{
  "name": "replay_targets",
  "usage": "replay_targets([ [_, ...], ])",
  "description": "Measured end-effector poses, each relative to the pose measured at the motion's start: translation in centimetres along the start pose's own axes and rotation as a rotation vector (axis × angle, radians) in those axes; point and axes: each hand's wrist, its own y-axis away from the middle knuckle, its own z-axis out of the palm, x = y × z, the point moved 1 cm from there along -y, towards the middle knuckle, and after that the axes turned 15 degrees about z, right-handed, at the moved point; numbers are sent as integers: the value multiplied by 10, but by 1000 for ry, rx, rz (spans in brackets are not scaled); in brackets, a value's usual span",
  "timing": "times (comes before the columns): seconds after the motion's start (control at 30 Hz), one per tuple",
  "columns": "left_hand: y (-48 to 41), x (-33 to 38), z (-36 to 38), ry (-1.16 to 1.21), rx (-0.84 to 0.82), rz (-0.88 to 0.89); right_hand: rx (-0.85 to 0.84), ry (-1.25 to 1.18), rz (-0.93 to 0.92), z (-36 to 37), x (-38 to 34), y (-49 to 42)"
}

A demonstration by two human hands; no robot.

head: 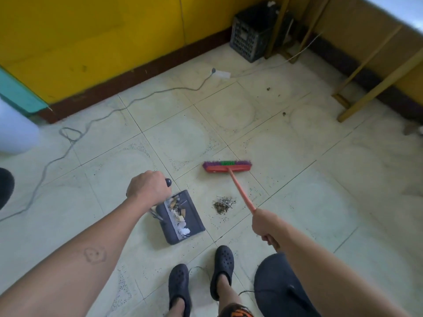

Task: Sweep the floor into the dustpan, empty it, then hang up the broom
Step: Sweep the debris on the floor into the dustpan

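Tiled floor [297, 202]; right fingers [268, 238] wrap broom handle [240, 191], left fingers [158, 178] dustpan handle [168, 182].

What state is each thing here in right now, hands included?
Broom, head resting on the floor.
Dustpan, on the floor, scraps inside.
Debris pile, loose on the floor, between dustpan and broom handle.
Left hand, gripping the dustpan handle.
Right hand, gripping the broom handle.

Soft, even daylight fills the scene, brightest in the upper corner far beyond the right hand [265, 227]. Shadows on the floor [343, 179] are faint. Wide-angle distortion bends the edges, and the white object [16, 131] left of the left hand [148, 188] is blurred.
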Motion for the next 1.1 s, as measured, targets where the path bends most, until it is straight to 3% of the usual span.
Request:
replay_targets([
  [0.27,26,2,1,78,-16,97,-145,262,19,31,38,58],
  [0.37,36,4,6,120,-14,134,-78,241,-47,45,57,82],
  [0.57,52,-6,10,127,7,165,31,-98,-106,49,99,99],
  [1.1,60,12,21,125,0,136,96,-569,149,14,69,4],
])
